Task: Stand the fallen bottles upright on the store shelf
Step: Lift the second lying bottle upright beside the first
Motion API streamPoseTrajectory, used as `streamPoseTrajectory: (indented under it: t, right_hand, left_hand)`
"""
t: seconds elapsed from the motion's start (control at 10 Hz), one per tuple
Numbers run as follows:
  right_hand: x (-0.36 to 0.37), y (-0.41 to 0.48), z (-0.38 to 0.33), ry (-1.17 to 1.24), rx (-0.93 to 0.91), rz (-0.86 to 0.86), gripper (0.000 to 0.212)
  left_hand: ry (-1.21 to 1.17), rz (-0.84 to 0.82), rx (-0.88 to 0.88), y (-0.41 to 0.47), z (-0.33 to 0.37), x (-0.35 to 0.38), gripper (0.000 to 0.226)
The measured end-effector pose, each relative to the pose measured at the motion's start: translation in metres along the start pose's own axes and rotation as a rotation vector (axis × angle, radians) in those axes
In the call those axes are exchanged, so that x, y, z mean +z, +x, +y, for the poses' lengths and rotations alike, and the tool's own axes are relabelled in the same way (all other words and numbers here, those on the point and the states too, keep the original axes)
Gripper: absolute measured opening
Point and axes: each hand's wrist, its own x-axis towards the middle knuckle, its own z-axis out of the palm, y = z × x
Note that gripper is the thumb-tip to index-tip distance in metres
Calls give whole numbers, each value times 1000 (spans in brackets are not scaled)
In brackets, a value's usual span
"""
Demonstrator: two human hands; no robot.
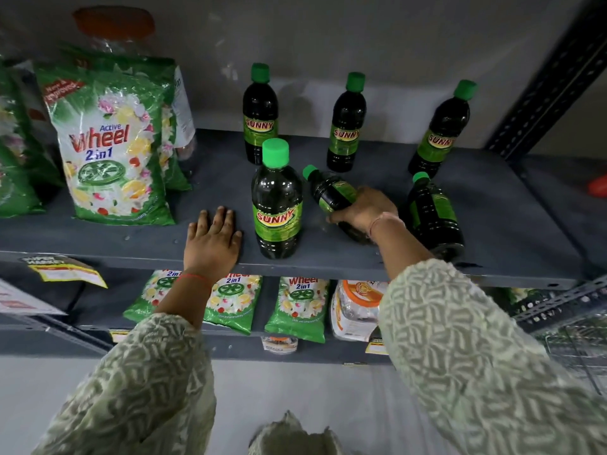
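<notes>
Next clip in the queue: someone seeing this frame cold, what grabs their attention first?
Most striking is the right hand closed around a tilted dark bottle with a green cap at the shelf's middle, beside an upright front bottle labelled Sunny. Just right of it, another fallen bottle lies on the grey shelf. The left hand rests flat at the shelf's front edge, with a big Wheel detergent bag standing to its left.

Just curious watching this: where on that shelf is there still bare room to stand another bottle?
The shelf is bare at its right end, beyond the lying bottle. There is also open board between the Wheel bag and the front standing bottle, though the left hand rests there. It is crowded mid-shelf, where the right hand grips a tilted bottle.
</notes>
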Motion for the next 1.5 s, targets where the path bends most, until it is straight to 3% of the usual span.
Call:
streamPoseTrajectory:
  t: [0.1, 0.2, 0.3, 0.4, 0.7, 0.8, 0.9, 1.0, 1.1, 1.2, 1.3, 1.4, 1.5]
  right_hand:
    - [20, -2, -1, 5, -59, 324, 80]
    - [45, -13, -6, 320, -194, 568, 88]
    - [64, -16, -10, 586, -195, 581, 96]
    - [69, -14, -9, 638, -121, 571, 99]
    - [56, -22, 4, 887, -118, 386, 74]
    - [58, -17, 5, 795, -170, 397, 96]
    - [60, -14, 5, 708, -182, 438, 98]
    - [54, -12, 15, 800, -188, 328, 75]
    - [47, -7, 30, 783, -217, 139, 68]
    - [43, -2, 34, 716, -258, 35, 75]
    - [47, -2, 23, 621, -233, 181, 103]
    - [52, -5, 16, 673, -197, 322, 79]
    - [49, -10, 21, 732, -212, 239, 59]
  left_hand:
    - [13, 9, -3, 0, 0, 2, 52]
    - [27, -1, -9, 1, -1, 3, 52]
    - [34, -6, -13, 1, -1, 3, 52]
    - [38, -7, -12, 1, -1, 2, 52]
    - [24, -19, -29, 3, 1, 2, 52]
    - [-20, -20, -20, 4, 4, 3, 53]
    - [-29, -8, -11, 3, 3, 4, 52]
    - [-28, -5, -8, 3, 1, 4, 53]
    - [-26, 3, -3, 2, 1, 4, 53]
    - [-31, 7, -3, 2, 2, 4, 52]
    - [-32, 12, -3, 2, 3, 4, 52]
    - [-25, 5, -5, 2, 2, 4, 53]
    - [-16, 3, -4, 3, 1, 5, 53]
